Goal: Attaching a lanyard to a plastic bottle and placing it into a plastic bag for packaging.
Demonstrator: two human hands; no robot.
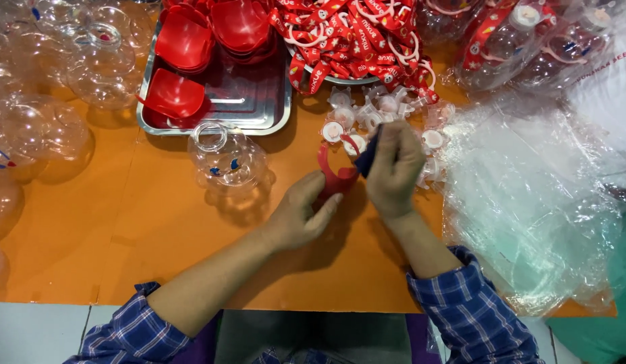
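Note:
My left hand (301,214) grips a red plastic piece (331,172), curved like a small handle, over the orange table (158,229). My right hand (394,168) is closed on a dark blue piece (367,157) that touches the red piece's upper right end. Just left of my hands lies a clear round plastic bottle (226,160) with small blue marks, on its side. Behind my hands sits a cluster of small white and clear caps (380,111).
A steel tray (259,101) at the back holds red plastic scoops (185,40). A heap of red printed straps (353,34) lies beside it. Clear round bottles (36,128) crowd the left. Crumpled clear plastic bags (529,195) cover the right.

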